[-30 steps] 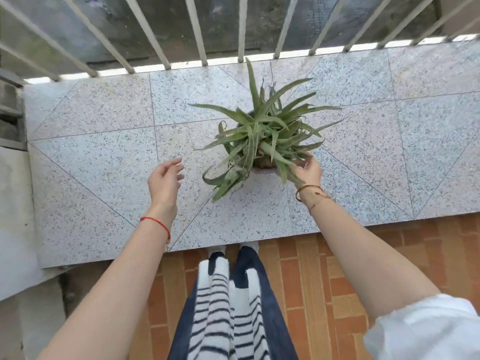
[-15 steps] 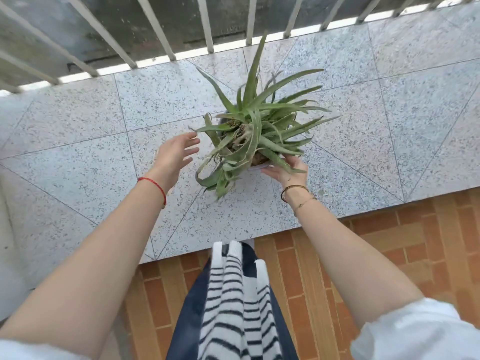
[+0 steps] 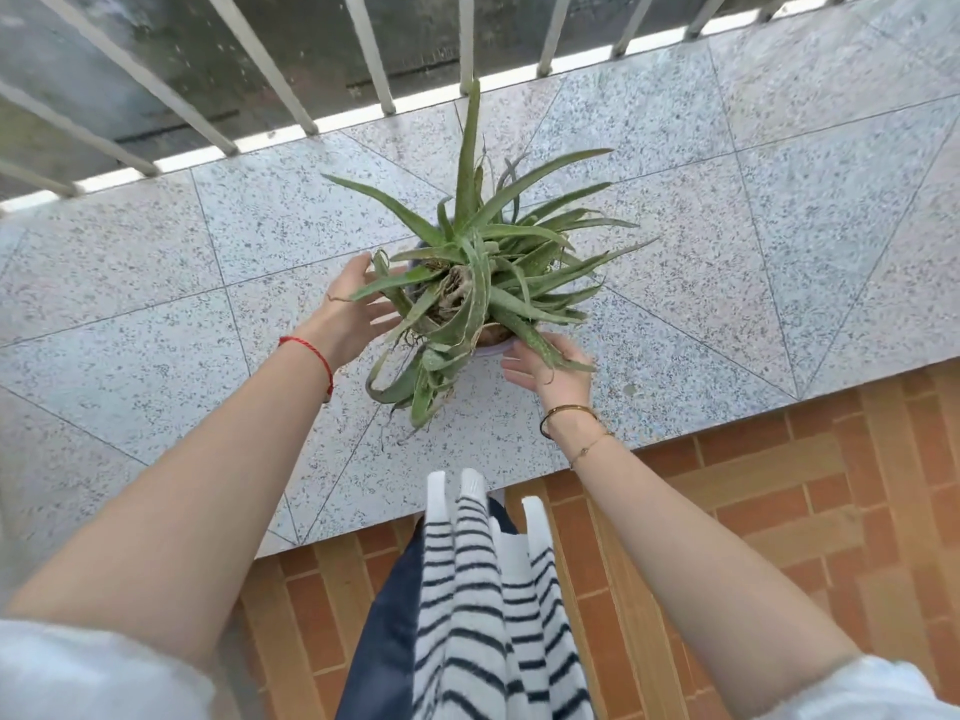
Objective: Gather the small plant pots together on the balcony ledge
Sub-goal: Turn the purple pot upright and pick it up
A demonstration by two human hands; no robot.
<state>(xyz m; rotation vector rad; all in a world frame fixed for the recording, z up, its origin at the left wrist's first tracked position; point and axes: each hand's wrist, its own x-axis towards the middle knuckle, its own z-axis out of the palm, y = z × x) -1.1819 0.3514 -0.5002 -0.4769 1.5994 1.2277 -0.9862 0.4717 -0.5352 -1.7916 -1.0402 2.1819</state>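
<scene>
Soft, even daylight; shadows are faint. A bright overexposed strip glares along the ledge (image 3: 675,148) beneath the railing (image 3: 374,54). Wide-angle distortion bends the edges; the sleeves (image 3: 78,672) blur.

**A home balcony**

A residential balcony is shown. A wide ledge (image 3: 727,210) clad in speckled granite tiles is bounded along its far edge by a white metal railing (image 3: 374,59), beyond which a stained concrete surface is seen. Below the ledge's near edge, a floor (image 3: 779,511) of red and tan brick pavers is laid. A potted aloe (image 3: 483,283) is kept on the ledge.
</scene>
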